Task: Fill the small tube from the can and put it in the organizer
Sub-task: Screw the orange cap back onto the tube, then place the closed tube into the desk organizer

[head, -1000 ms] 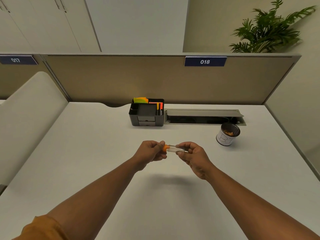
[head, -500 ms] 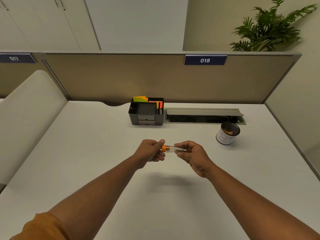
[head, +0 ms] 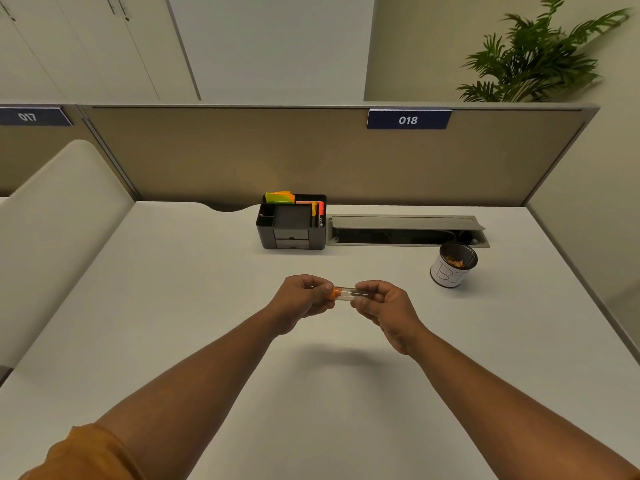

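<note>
Black organizer beyond held tube

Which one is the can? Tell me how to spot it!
Find the long metal cable slot at the back of the white desk. Just in front of its right end stands a small round can: dark mesh inside, white paper label, orange bits within.
</note>
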{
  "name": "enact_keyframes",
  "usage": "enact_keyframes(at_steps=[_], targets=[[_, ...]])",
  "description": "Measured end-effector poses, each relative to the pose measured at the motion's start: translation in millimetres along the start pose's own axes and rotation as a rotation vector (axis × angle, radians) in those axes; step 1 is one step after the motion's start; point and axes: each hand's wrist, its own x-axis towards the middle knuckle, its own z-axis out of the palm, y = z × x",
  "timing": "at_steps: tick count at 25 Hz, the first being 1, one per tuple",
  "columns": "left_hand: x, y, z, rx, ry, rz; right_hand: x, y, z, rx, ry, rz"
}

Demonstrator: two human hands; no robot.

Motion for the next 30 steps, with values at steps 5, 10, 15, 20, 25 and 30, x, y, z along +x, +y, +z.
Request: enact_keyframes(at_steps=[5,10,15,20,25,30], targets=[[-1.2,-2.8,2.8,-0.048,0.000,-0.014,-3.5,-2.5,1.5,-0.118,0.023,-0.041],[0.9,-2.3,6.3,-0.076,0.003,-0.017,-2.1,-4.6,1.4,-0.188,0.058,-0.051],[1.7,-5.3,3.5,-0.044,-0.001,-0.026,-3.1,-1.3,2.4,-0.240,0.048,-0.054],[5.7,-7.9,-1.2,-0.024,0.020,-0.065,2.5,2.8,4.7,-0.491,0.044,-0.087],[15.1,-14.8,-8.0,-0.017,0.037,-0.042,18.1,5.3,14.4,-0.874,0.103,-0.210],[33.2,-43.3,-25.8,0.695,0.237,0.151,45.4,0.2,22.3,-0.948,0.137,-0.256]])
